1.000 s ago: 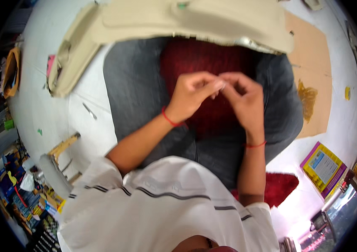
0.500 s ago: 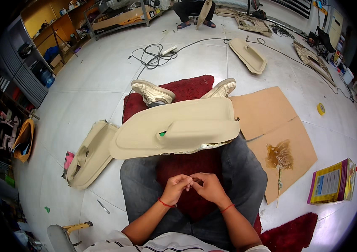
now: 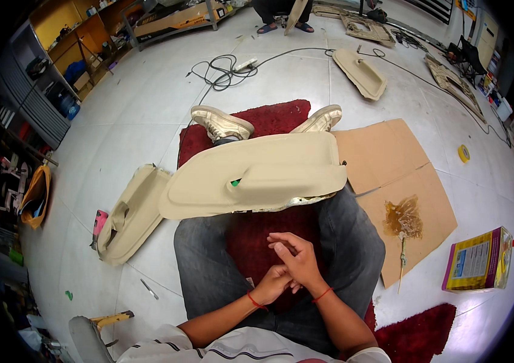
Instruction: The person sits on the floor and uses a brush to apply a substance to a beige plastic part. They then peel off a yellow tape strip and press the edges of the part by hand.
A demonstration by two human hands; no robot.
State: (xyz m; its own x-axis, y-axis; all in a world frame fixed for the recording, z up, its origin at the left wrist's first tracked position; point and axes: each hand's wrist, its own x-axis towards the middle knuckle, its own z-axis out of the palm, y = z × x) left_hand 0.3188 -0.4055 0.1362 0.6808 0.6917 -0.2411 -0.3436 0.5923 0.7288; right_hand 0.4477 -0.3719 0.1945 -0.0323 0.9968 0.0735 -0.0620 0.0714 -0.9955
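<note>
I sit on the floor with my legs in grey jeans (image 3: 208, 266) stretched over a dark red rug (image 3: 269, 118). A long beige door panel (image 3: 257, 175) lies across my shins. Both hands rest in my lap, short of the panel and apart from it. My right hand (image 3: 298, 257) lies over my left hand (image 3: 274, 283), its fingers loosely extended. The left fingers curl beneath it. Nothing shows in either hand. Each wrist wears a red thread band.
A second beige panel (image 3: 130, 212) lies on the floor at my left, a pink object (image 3: 98, 222) beside it. Cardboard sheets (image 3: 390, 163) with a glue stain and brush (image 3: 402, 242) lie right, with a yellow box (image 3: 478, 260). Cable (image 3: 227, 63), shelves (image 3: 45, 97).
The view has lifted from a close look at my hands to the whole floor. My hands went from fingertips pinched together to the right one resting over the left.
</note>
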